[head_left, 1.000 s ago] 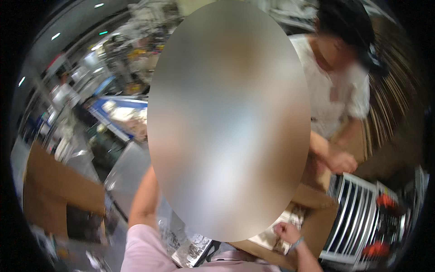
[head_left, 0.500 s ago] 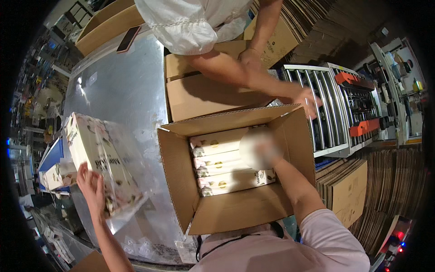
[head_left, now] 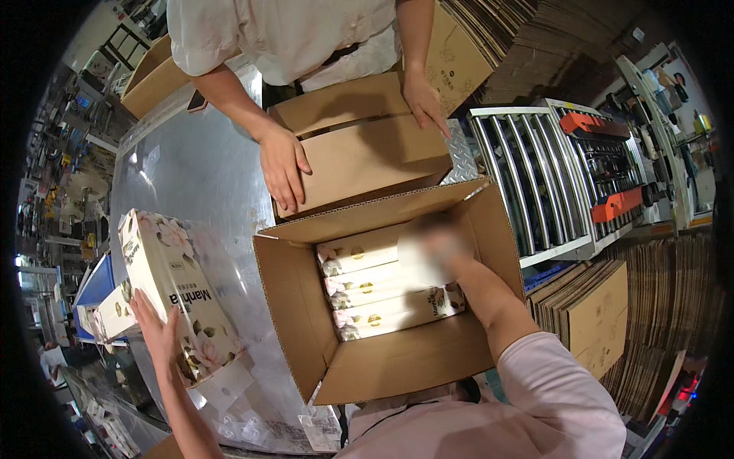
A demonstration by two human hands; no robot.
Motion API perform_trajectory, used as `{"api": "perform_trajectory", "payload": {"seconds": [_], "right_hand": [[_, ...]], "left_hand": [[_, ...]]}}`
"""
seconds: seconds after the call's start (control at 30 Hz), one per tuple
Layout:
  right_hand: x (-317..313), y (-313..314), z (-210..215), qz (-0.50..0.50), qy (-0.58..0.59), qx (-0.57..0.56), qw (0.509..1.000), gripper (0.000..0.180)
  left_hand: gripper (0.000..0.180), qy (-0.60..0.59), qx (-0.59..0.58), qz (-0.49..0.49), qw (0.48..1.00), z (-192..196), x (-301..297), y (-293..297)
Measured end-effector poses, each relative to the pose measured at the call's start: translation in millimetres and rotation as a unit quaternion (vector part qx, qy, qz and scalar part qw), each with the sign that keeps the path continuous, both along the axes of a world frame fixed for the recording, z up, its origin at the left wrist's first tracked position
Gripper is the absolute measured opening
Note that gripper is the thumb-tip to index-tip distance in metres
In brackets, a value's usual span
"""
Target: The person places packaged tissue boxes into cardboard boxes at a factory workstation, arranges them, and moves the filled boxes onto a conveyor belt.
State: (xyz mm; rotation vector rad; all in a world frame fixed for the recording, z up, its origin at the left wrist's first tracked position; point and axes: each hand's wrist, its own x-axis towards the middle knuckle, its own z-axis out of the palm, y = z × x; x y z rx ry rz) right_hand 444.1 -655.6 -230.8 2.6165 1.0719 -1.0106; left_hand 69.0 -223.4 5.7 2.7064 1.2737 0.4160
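Note:
An open cardboard carton [head_left: 489,222] stands before me, with several long cream boxes [head_left: 380,312] with floral ends lying side by side inside. My right hand [head_left: 437,251] reaches into its right side, over the boxes; a blur hides its fingers and anything they may hold. On the metal table to the left lies a block of cream, flower-printed boxes [head_left: 187,287], apparently in clear film. My left hand [head_left: 157,325] rests against the near left side of this block, fingers stretched out and apart.
Across from me, a co-worker's hands [head_left: 284,164] rest on a closed carton [head_left: 375,157] touching mine. A roller conveyor [head_left: 527,180] with orange parts is at right. Flattened cartons [head_left: 585,314] stand below it. More floral boxes [head_left: 115,312] lie at far left on a blue thing.
The co-worker's hands have come to the closed carton, one from over the rollers. The flower-printed block has turned slightly and shows its face more plainly. My right hand stays inside the carton.

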Motion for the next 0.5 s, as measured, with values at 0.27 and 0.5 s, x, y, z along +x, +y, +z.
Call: {"api": "perform_trajectory", "payload": {"seconds": [0.27, 0.5], "right_hand": [[-47.8, 34.2, 122.5, 0.095, 0.14, 0.05, 0.984, 0.05], [-59.2, -86.8, 286.5, -0.1, -0.176, 0.451, 0.869, 0.059]], "left_hand": [[0.109, 0.057, -0.02, 0.132, 0.989, -26.5, 47.1, 44.4], [0.117, 0.115, -0.076, 0.124, 0.983, 12.6, 34.8, -42.7]]}}
